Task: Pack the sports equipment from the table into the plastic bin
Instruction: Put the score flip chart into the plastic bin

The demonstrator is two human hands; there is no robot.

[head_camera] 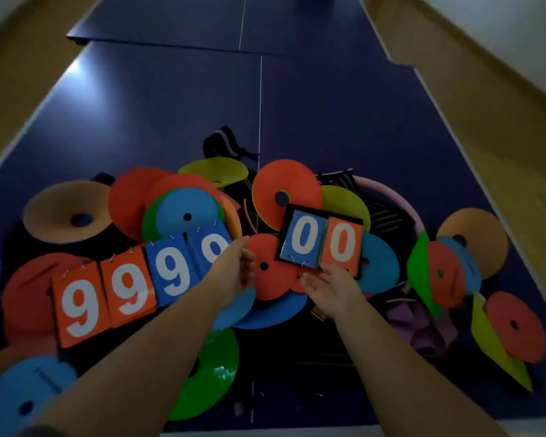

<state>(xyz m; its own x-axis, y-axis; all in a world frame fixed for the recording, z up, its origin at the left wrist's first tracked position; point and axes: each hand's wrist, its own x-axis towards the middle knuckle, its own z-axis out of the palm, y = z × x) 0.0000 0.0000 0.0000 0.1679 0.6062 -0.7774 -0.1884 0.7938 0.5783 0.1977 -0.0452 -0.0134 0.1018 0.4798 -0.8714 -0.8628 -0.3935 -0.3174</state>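
Blue tabletop (171, 121), ping-pong style with a white centre line, and the near end is buried in sports gear. Mostly it's flat marker discs (284, 184) in red, blue, green, yellow and tan, overlapping in one loose heap, a few of them tipped up on edge over on the right.

Two flip scoreboards sit on top of the pile. The long scoreboard (123, 291) reads 9999, two orange cards then two blue, and lies slanted across the left side. The small scoreboard (322, 242) reads 00, one blue card and one orange, and is propped up tilted near the middle.

Left hand (235, 272) is right at the blue end of the long scoreboard, covering part of the last 9. It's too blurry to say if it's actually gripping.

Right hand (328, 290) is palm up, fingers straight, touching the bottom edge of the small scoreboard.

A pink hoop (397, 197) and some purple fabric (420, 323) poke out on the right.
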